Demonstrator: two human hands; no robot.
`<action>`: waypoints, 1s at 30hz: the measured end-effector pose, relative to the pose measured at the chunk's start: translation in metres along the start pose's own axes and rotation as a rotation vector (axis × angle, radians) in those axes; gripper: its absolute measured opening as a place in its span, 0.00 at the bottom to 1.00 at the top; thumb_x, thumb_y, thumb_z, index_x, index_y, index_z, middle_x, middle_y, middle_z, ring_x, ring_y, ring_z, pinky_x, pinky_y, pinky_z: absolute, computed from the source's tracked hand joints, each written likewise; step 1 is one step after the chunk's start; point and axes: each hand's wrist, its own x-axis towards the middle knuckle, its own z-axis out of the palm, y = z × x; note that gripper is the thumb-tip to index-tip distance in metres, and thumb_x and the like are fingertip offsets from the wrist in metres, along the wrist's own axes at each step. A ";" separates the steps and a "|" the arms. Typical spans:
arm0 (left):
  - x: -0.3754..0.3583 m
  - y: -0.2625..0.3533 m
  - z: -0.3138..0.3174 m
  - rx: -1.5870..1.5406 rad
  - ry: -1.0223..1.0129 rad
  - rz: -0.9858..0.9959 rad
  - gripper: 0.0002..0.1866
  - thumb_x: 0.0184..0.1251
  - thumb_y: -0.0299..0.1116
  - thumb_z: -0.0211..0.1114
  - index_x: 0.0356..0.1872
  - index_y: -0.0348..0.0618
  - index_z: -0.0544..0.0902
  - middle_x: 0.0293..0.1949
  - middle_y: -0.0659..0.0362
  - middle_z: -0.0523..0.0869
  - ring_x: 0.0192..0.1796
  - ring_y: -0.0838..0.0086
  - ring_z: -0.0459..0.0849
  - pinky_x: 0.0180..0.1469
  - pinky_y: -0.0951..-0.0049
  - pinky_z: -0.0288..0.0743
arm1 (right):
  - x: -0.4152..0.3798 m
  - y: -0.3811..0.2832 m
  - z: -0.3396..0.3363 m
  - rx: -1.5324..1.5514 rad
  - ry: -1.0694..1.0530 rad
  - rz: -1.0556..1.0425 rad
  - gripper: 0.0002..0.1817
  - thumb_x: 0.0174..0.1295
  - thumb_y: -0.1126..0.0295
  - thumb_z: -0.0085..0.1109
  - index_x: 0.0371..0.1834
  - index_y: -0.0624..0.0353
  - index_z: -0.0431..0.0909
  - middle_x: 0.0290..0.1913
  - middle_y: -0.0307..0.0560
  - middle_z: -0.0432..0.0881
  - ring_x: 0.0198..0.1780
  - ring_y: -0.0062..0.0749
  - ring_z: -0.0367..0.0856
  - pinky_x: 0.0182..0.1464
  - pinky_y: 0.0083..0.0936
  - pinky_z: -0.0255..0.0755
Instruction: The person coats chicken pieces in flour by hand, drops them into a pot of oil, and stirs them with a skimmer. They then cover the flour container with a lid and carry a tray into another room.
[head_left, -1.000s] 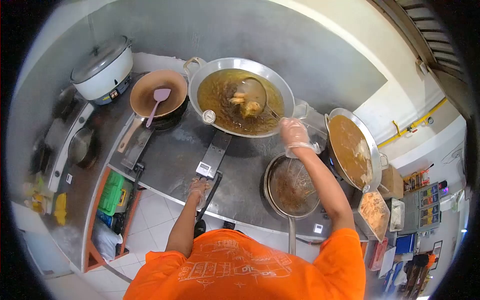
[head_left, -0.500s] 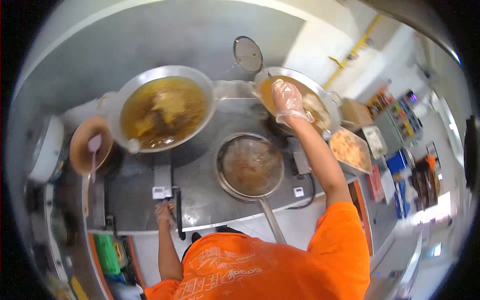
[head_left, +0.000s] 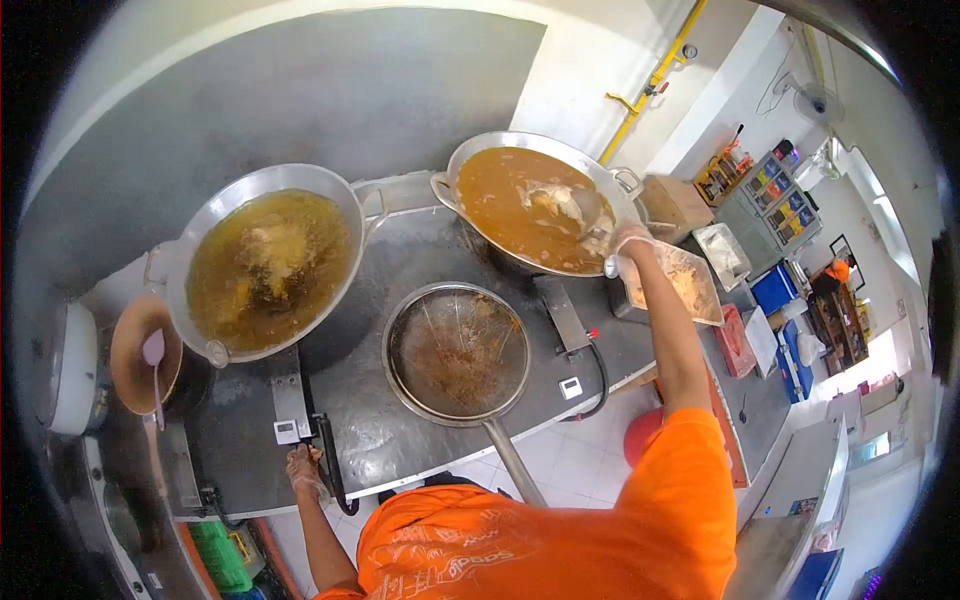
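Note:
My right hand [head_left: 632, 242], in a clear plastic glove, is closed at the right rim of the right wok [head_left: 480, 140]; what it grips is mostly hidden. Brown liquid fills that wok, and a ladle head [head_left: 588, 212] lies beside pale pieces [head_left: 552, 203] in it. Low at the counter's front edge, my gloved left hand [head_left: 305, 470] is closed near a burner control below a small white timer [head_left: 287, 432]. Yellow food [head_left: 270, 252] bubbles in oil in the left wok [head_left: 200, 220].
A round mesh strainer [head_left: 458, 352] with brown crumbs rests on the metal counter [head_left: 370, 440], its handle over the front edge. Left is a brown pan [head_left: 128, 345] with a pink ladle [head_left: 155, 362]. A tray of food [head_left: 690, 288] stands right. Further right, a person in orange [head_left: 838, 270].
The round ladle head raised above the right wok has come down into it. My right hand has moved from over the wok to its right rim. The view has shifted.

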 end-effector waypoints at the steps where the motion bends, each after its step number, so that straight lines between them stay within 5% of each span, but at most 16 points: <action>1: 0.002 -0.002 0.001 0.000 0.006 -0.003 0.10 0.67 0.36 0.60 0.34 0.40 0.74 0.30 0.58 0.81 0.32 0.74 0.81 0.36 0.76 0.77 | 0.001 -0.010 0.001 0.002 -0.002 -0.007 0.16 0.56 0.60 0.56 0.34 0.62 0.85 0.43 0.62 0.83 0.46 0.53 0.83 0.49 0.42 0.75; 3: 0.004 -0.008 0.001 -0.408 -0.049 -0.125 0.09 0.67 0.35 0.60 0.35 0.40 0.74 0.30 0.57 0.81 0.31 0.74 0.81 0.36 0.76 0.78 | 0.002 -0.038 -0.002 0.092 0.022 -0.199 0.18 0.53 0.57 0.58 0.33 0.64 0.85 0.42 0.63 0.83 0.48 0.51 0.83 0.49 0.42 0.74; 5: 0.008 -0.016 0.004 -0.411 -0.020 -0.127 0.09 0.67 0.35 0.60 0.35 0.40 0.74 0.30 0.57 0.81 0.31 0.74 0.81 0.36 0.76 0.79 | 0.013 -0.048 0.014 0.089 -0.022 -0.182 0.17 0.53 0.59 0.61 0.31 0.65 0.84 0.36 0.59 0.85 0.42 0.43 0.85 0.42 0.38 0.75; 8: 0.010 -0.020 -0.001 -0.447 -0.016 -0.120 0.09 0.68 0.35 0.59 0.35 0.40 0.75 0.30 0.57 0.81 0.32 0.72 0.81 0.38 0.74 0.79 | 0.022 -0.064 0.017 0.492 -0.001 0.024 0.14 0.51 0.61 0.64 0.27 0.64 0.83 0.29 0.54 0.84 0.31 0.34 0.83 0.33 0.33 0.75; 10: 0.005 -0.011 0.000 -0.446 -0.039 -0.140 0.09 0.67 0.35 0.61 0.34 0.40 0.77 0.30 0.57 0.81 0.31 0.72 0.81 0.37 0.74 0.79 | -0.003 -0.084 -0.041 0.789 -0.285 0.165 0.41 0.49 0.60 0.63 0.70 0.56 0.63 0.68 0.57 0.66 0.58 0.44 0.76 0.55 0.33 0.74; 11: 0.007 -0.014 -0.002 -0.449 -0.036 -0.141 0.09 0.67 0.35 0.61 0.34 0.40 0.77 0.30 0.57 0.81 0.31 0.72 0.81 0.37 0.74 0.79 | 0.009 -0.075 -0.026 0.787 -0.286 0.161 0.41 0.49 0.60 0.63 0.70 0.56 0.63 0.68 0.57 0.66 0.58 0.44 0.76 0.55 0.33 0.74; 13: 0.012 -0.021 -0.004 -0.006 -0.023 0.009 0.09 0.67 0.36 0.61 0.34 0.40 0.77 0.29 0.58 0.81 0.29 0.73 0.80 0.36 0.74 0.78 | 0.039 -0.046 0.008 0.407 -0.200 -0.142 0.26 0.49 0.63 0.64 0.52 0.62 0.79 0.56 0.54 0.79 0.45 0.34 0.82 0.40 0.29 0.77; 14: 0.010 -0.020 -0.003 -0.008 -0.026 0.004 0.09 0.67 0.36 0.61 0.34 0.40 0.77 0.29 0.58 0.81 0.29 0.73 0.80 0.36 0.74 0.78 | 0.044 -0.043 0.003 0.401 -0.203 -0.141 0.26 0.49 0.63 0.64 0.52 0.62 0.79 0.56 0.54 0.79 0.45 0.34 0.82 0.40 0.29 0.77; 16: 0.009 -0.016 -0.003 -0.431 -0.065 -0.145 0.09 0.66 0.35 0.60 0.34 0.39 0.77 0.29 0.59 0.81 0.29 0.73 0.80 0.35 0.73 0.78 | 0.050 -0.038 -0.006 1.027 -0.102 0.201 0.10 0.54 0.66 0.65 0.25 0.62 0.80 0.22 0.40 0.79 0.21 0.25 0.74 0.21 0.26 0.67; 23: 0.005 -0.010 -0.001 -0.127 -0.062 -0.092 0.09 0.66 0.36 0.60 0.32 0.42 0.75 0.31 0.58 0.82 0.32 0.77 0.81 0.37 0.74 0.76 | -0.016 -0.074 -0.081 1.015 0.058 0.256 0.17 0.49 0.58 0.67 0.30 0.64 0.83 0.28 0.50 0.84 0.30 0.31 0.80 0.31 0.33 0.72; 25: -0.011 0.021 0.006 -0.162 0.034 -0.172 0.10 0.67 0.37 0.60 0.31 0.42 0.74 0.34 0.57 0.84 0.32 0.75 0.83 0.37 0.75 0.77 | 0.053 -0.027 0.046 0.722 0.096 0.024 0.19 0.50 0.56 0.66 0.34 0.62 0.83 0.34 0.56 0.84 0.33 0.36 0.82 0.36 0.34 0.74; 27: 0.003 -0.006 -0.007 0.541 -0.096 0.350 0.10 0.68 0.38 0.59 0.35 0.42 0.73 0.37 0.55 0.85 0.34 0.73 0.85 0.37 0.75 0.78 | -0.001 -0.080 -0.023 0.206 0.049 -0.098 0.11 0.56 0.64 0.63 0.32 0.61 0.83 0.30 0.38 0.83 0.30 0.26 0.76 0.30 0.27 0.70; 30: -0.002 0.005 -0.001 -0.053 -0.026 -0.120 0.13 0.68 0.38 0.58 0.44 0.41 0.70 0.36 0.52 0.85 0.35 0.71 0.86 0.39 0.74 0.80 | -0.001 -0.098 -0.018 0.752 -0.105 -0.051 0.10 0.56 0.64 0.63 0.29 0.61 0.82 0.25 0.39 0.80 0.25 0.21 0.75 0.25 0.26 0.67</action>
